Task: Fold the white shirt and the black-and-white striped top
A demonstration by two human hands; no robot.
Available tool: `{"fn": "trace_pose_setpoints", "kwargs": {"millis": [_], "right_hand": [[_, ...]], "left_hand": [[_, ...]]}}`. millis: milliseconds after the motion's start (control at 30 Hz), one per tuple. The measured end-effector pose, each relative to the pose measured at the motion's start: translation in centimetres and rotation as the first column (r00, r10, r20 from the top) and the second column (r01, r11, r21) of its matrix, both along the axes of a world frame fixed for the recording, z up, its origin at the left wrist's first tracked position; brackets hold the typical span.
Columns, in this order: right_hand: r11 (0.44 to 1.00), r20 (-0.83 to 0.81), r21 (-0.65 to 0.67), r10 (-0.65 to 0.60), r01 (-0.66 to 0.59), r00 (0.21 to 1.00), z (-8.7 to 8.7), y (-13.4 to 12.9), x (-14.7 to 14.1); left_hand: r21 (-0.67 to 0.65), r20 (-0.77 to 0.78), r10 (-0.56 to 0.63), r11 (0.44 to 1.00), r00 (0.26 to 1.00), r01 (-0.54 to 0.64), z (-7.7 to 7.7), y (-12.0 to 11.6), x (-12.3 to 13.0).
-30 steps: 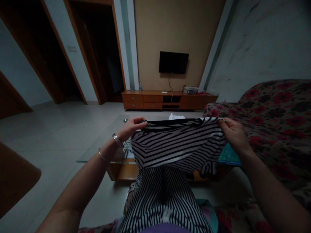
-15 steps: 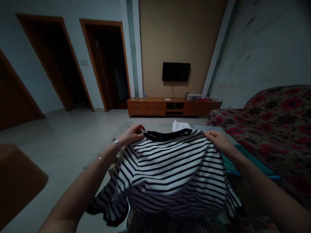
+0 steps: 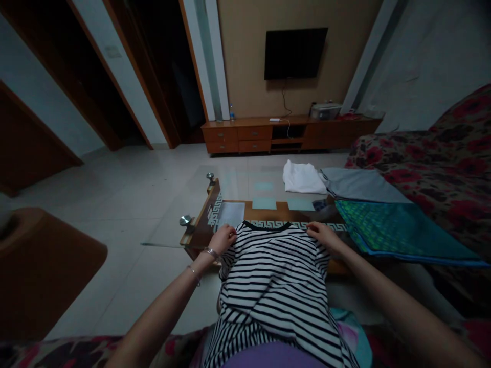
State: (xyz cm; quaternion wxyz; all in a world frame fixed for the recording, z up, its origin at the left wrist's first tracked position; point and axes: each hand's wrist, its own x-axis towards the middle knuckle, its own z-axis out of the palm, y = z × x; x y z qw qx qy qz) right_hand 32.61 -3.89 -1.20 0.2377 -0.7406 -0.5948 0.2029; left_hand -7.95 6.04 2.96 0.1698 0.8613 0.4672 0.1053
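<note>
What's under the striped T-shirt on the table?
The striped T-shirt covers the near edge of the glass-topped coffee table; a Greek-key border shows by its collar; the rest is hidden.

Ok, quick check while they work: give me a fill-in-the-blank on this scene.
The left hand and right hand rest on a striped shirt near its ____ collar.
The left arm wears two metal ____.
The table under the white cloth has a ____ top.

Missing words: black; bracelets; glass.
</note>
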Motion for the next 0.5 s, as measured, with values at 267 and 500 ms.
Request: {"fn": "trace_pose_setpoints", "kwargs": {"millis": [267,500], "right_hand": [[0.995,0.094,0.034,0.092,-0.096,0.991,-0.4,2.0,-3.2],[0.997,-0.334,0.057,-0.039,0.061,0.942,0.9,2.6,-2.3]], "left_hand": [[0.197,-0.258,0.077,0.98,0.963,-0.025,-0.2,-1.2,1.9],[0.126,-0.295,0.087,0.991,0.951,-0.052,1.2,0.4,2.0]]}}
